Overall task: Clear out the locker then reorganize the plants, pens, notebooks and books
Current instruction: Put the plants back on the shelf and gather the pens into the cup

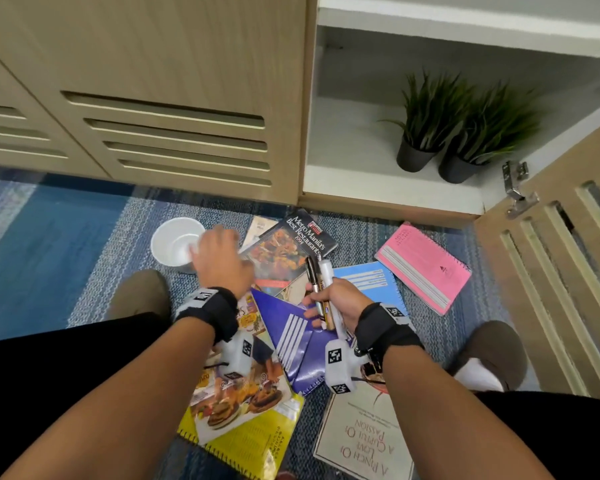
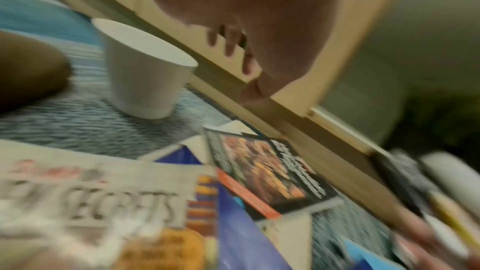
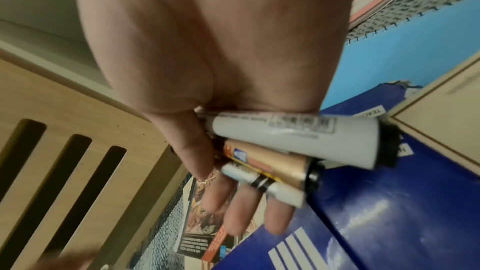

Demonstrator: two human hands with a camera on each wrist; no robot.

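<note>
My right hand [image 1: 326, 304] grips a bunch of pens [image 1: 321, 278] upright above the floor pile; the right wrist view shows a thick white marker [image 3: 298, 141], a gold marker [image 3: 272, 163] and a thin white pen [image 3: 265, 186] in that hand [image 3: 228, 188]. My left hand [image 1: 217, 252] hovers with relaxed fingers [image 2: 231, 46] beside a white cup [image 1: 172, 244] and holds nothing. On the rug lie a restaurant book [image 1: 291, 251], a blue notebook [image 1: 368, 280], a pink notebook [image 1: 425, 266], a dark-blue notebook [image 1: 291, 336], a yellow cookbook [image 1: 246, 420] and a pale book [image 1: 361, 441]. Two potted plants [image 1: 426, 129] [image 1: 485, 143] stand in the open locker [image 1: 354, 150].
The locker door [image 1: 551, 271] stands open at the right, with its hinge [image 1: 516, 188] near the plants. A closed slatted cabinet door [image 1: 174, 133] is on the left. My shoes [image 1: 139, 296] [image 1: 489, 351] rest on the blue rug [image 1: 49, 247] either side of the pile.
</note>
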